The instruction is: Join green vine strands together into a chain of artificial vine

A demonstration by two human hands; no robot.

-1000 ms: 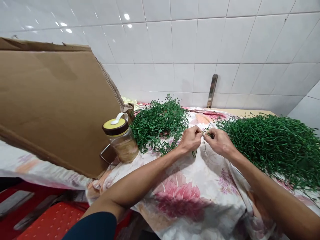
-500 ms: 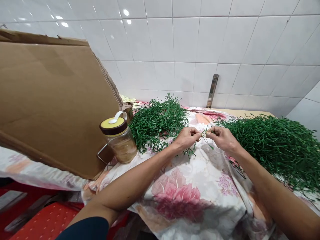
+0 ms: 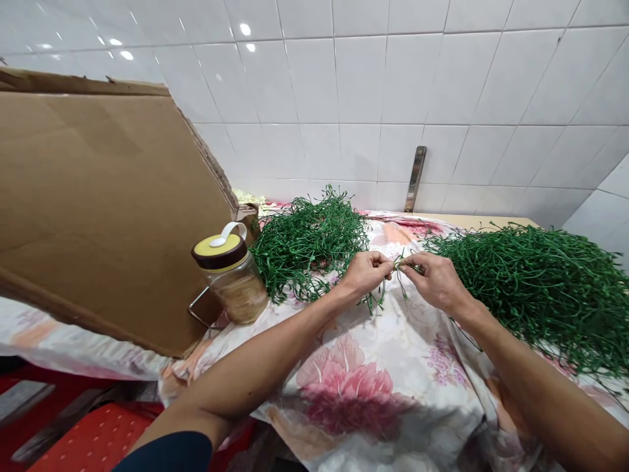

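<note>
My left hand [image 3: 366, 272] pinches a thin green plastic-looking stem [image 3: 400, 282] between thumb and fingers. From the other side my right hand [image 3: 437, 278] also pinches at the stem, its fingertips almost touching the left ones. Small sprigs dangle below both hands over the floral tablecloth [image 3: 422, 334]. Left of the hands lies a tangled heap of green stems [image 3: 309, 242]. A larger pile of green stems [image 3: 535, 288] spreads beside my right forearm. Exactly how the stems meet between the fingertips is too small to make out.
A clear jar [image 3: 240, 288] with a yellow and brown lid stands by the left heap. Behind it leans a big cardboard box [image 3: 108, 210]. A metal bracket [image 3: 416, 177] is on the tiled wall [image 3: 361, 78]. A red stool [image 3: 93, 436] is at lower left.
My right fingertips have drawn closer to the left ones, and the hand has turned a little. The stem between them hangs more upright. The view has shifted slightly.
</note>
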